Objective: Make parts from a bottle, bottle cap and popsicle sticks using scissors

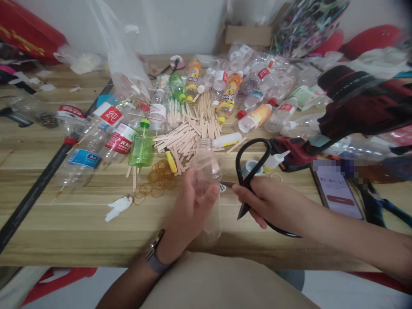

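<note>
Beneath left hand (196,199): smooth clear bottle (210,214).

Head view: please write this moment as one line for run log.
left hand: holding clear bottle | right hand: holding black scissors, blades apart | table: rubber bands, wooden sticks

the table (80,240) is pale wood with streaky grain. across its back right i see a jumble of clear plastic bottles (280,86), some with red-and-white labels. a fanned heap of flat, pale wooden sticks (183,139) fills the middle, a stubby yellow-and-black handle (171,162) beside it. nearer the front edge lie loose amber rubber bands (160,174) and a crumpled white scrap (118,207). a long black tube (41,182) slants along the left; a dark-edged phone (336,189), screen lit, lies at the right.
</note>
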### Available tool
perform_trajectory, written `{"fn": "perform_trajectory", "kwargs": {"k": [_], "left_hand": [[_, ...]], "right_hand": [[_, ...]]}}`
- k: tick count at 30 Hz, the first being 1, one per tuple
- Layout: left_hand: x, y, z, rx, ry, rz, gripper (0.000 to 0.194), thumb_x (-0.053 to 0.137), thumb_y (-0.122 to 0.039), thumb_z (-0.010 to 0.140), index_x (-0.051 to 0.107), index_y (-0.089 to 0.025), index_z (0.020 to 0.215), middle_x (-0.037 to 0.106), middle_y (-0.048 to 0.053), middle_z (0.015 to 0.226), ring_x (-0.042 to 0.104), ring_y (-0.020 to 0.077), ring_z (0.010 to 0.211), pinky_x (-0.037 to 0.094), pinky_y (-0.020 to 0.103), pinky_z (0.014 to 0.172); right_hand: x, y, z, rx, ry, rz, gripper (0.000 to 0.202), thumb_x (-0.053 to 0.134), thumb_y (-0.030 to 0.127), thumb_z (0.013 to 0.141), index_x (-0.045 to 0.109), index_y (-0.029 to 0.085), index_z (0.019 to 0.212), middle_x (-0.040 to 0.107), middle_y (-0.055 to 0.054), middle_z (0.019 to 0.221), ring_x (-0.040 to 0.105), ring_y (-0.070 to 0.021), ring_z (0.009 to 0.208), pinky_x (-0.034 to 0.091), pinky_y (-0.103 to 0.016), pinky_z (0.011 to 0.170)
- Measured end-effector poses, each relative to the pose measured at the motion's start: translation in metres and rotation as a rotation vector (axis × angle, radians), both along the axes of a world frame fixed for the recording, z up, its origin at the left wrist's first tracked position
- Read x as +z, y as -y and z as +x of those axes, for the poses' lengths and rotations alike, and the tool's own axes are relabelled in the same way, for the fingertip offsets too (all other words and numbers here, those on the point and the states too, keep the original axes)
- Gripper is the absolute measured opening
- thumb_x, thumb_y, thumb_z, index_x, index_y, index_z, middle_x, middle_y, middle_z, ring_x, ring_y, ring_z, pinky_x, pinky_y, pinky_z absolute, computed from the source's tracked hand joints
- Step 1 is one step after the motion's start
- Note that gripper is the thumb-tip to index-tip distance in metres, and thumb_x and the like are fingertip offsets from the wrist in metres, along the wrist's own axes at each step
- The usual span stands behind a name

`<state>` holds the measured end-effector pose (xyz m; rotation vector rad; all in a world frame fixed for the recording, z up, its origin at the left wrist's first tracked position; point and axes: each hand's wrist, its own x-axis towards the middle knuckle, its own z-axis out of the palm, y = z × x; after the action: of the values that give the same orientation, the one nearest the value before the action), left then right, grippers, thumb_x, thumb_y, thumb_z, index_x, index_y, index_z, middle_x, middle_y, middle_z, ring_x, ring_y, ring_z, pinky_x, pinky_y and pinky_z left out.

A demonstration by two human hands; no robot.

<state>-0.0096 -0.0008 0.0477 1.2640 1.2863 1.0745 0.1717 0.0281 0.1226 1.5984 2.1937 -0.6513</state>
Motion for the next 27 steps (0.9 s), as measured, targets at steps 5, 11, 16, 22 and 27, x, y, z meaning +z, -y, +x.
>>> {"fn": "perform_trajectory", "kwargs": {"k": [5, 11, 16, 22, 27], "left_hand": [[-0.003, -0.003, -0.002, -0.020, -0.024, -0.045, 0.041, 0.055, -0.051, 0.093, 0.049, -0.021, 0.119, 0.067, 0.006, 0.099, 0.064, 0.0226, 0.093, 0.049, 0.039, 0.088], [0.000, -0.001, 0.000, -0.003, -0.049, -0.059, 0.046, 0.054, -0.051, 0.094, 0.042, -0.020, 0.126, 0.067, 0.003, 0.094, 0.064, 0.0197, 0.085, 0.050, 0.037, 0.083], [-0.001, -0.003, -0.001, 0.013, -0.028, -0.091, 0.038, 0.056, -0.050, 0.092, 0.051, -0.022, 0.117, 0.068, 0.007, 0.109, 0.063, 0.0246, 0.101, 0.049, 0.040, 0.090], [0.000, 0.003, 0.003, 0.013, 0.029, -0.121, 0.046, 0.062, -0.048, 0.091, 0.049, -0.021, 0.125, 0.068, 0.009, 0.115, 0.063, 0.0253, 0.107, 0.044, 0.042, 0.098], [0.010, 0.001, 0.000, 0.091, 0.166, -0.042, 0.048, 0.069, -0.044, 0.086, 0.050, -0.023, 0.124, 0.069, 0.007, 0.110, 0.066, 0.0249, 0.102, 0.048, 0.040, 0.093]], "right_hand": [[0.001, -0.002, 0.000, 0.158, 0.156, 0.277, 0.019, 0.049, 0.015, 0.092, 0.068, 0.013, 0.095, 0.070, -0.011, 0.081, 0.066, -0.0257, 0.076, 0.031, -0.029, 0.058], [-0.002, -0.006, -0.006, 0.077, 0.090, 0.016, 0.067, 0.017, 0.036, 0.109, 0.062, 0.016, 0.063, 0.059, -0.005, 0.054, 0.055, -0.0123, 0.047, 0.031, -0.024, 0.048], [-0.003, -0.007, -0.002, 0.206, 0.151, 0.290, 0.021, 0.048, 0.014, 0.095, 0.068, 0.013, 0.092, 0.069, -0.012, 0.080, 0.065, -0.0228, 0.074, 0.034, -0.028, 0.059], [0.000, -0.007, -0.009, 0.015, -0.075, -0.030, 0.056, 0.027, 0.034, 0.107, 0.065, 0.015, 0.071, 0.066, -0.007, 0.063, 0.061, -0.0161, 0.054, 0.036, -0.024, 0.052], [0.015, -0.012, -0.022, -0.181, -0.242, -0.197, 0.066, 0.031, 0.038, 0.106, 0.044, 0.019, 0.044, 0.053, -0.003, 0.043, 0.053, -0.0119, 0.044, 0.038, -0.022, 0.052]]}}
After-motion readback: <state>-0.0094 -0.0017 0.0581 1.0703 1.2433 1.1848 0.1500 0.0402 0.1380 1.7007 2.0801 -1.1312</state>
